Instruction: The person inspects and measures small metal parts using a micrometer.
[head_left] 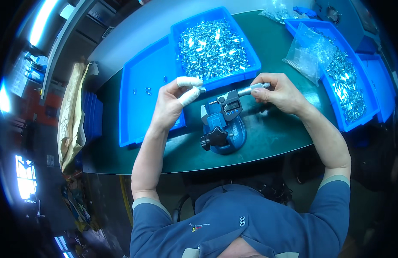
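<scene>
Dark green bench [267, 142], curved front edge. Bright windows [25, 180] far left, low. Light strip [42, 19] upper left. Dim floor [100, 206] beneath.

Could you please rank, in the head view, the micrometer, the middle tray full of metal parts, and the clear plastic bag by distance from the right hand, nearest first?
1. The micrometer: the right hand grips its thimble end, just left of the hand.
2. The middle tray full of metal parts: behind and left of the hand.
3. The clear plastic bag: behind and right, lying on the right tray's edge; only slightly farther than the middle tray.
</scene>
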Available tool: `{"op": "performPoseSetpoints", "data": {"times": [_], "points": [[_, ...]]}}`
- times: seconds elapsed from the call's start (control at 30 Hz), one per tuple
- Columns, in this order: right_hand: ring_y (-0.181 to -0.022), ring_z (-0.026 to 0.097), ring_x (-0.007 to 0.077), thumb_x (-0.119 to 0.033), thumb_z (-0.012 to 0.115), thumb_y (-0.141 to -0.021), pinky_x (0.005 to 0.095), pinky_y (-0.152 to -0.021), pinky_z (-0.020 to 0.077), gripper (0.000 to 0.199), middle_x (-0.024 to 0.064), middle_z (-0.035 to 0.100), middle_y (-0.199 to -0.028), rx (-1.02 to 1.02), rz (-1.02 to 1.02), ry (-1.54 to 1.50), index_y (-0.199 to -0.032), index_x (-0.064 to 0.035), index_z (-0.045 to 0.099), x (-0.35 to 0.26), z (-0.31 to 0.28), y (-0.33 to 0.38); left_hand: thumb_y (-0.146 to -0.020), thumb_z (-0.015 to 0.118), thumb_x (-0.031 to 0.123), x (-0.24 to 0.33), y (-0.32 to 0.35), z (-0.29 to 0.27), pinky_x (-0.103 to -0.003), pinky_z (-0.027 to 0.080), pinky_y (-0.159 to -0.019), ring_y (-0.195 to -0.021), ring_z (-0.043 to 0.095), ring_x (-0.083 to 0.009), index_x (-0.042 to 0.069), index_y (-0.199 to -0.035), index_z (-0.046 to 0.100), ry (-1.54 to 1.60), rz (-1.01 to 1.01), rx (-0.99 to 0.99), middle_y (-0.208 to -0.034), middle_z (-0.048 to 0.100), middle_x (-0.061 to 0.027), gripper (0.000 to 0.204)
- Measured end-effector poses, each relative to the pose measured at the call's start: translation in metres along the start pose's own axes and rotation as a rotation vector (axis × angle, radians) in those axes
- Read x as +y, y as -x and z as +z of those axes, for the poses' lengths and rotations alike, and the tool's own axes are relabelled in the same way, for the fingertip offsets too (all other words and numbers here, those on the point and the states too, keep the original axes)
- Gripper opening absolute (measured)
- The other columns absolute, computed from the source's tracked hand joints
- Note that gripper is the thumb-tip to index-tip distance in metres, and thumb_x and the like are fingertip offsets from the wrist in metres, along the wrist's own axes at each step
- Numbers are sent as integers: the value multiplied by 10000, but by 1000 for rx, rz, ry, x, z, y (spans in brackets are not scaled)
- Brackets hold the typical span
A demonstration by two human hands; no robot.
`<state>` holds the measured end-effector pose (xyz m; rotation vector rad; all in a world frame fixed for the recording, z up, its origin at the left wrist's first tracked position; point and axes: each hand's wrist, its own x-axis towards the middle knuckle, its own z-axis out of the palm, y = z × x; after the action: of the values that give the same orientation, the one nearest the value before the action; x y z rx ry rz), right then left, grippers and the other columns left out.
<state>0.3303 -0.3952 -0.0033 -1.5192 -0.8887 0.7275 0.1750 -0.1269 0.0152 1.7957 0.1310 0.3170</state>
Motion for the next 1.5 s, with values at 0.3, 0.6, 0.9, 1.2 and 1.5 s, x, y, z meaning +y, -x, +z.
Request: {"op": "performPoseSetpoints", "data": {"times": [0.3,0.6,0.9,1.2,1.5], "points": [[-699,555,63,-359,716,-904,227,-636,457,341,3,634,-774,1,-6,31,-967,-28,663,5,0,-2,-926,661,47,-10,8,4,-315,544,-874,-988,677,-172,3,-1115,669,102,-22,-104,-1043,703,-100,194],[-711,568,63,-332,713,-909,222,-644,467,324,4,637,-783,-4,26,13,-997,-26,655,3,1,-1,-897,705,100,-14,10,4,-286,524,-825,-900,652,-122,17,-1122,691,65,-82,-85,-967,699,-57,240],[-718,572,61,-322,707,-914,221,-648,470,320,-1,638,-797,8,33,22,-1005,-20,652,5,1,-1,-915,689,158,-6,9,7,-267,524,-825,-868,653,-99,23,-1161,696,-20,-105,-117,-966,723,-53,281],[-727,580,68,-347,701,-914,228,-665,473,331,5,637,-785,36,6,36,-998,-30,658,1,2,-1,-931,673,183,-6,10,9,-286,535,-829,-886,680,-122,16,-1185,680,-14,-107,-124,-946,733,-79,304],[-723,590,70,-320,671,-937,227,-664,474,303,24,647,-775,29,-20,45,-983,-21,658,5,1,-2,-935,669,158,-8,13,9,-288,542,-818,-881,687,-130,19,-1182,684,-11,-103,-110,-938,736,-86,284]]}}
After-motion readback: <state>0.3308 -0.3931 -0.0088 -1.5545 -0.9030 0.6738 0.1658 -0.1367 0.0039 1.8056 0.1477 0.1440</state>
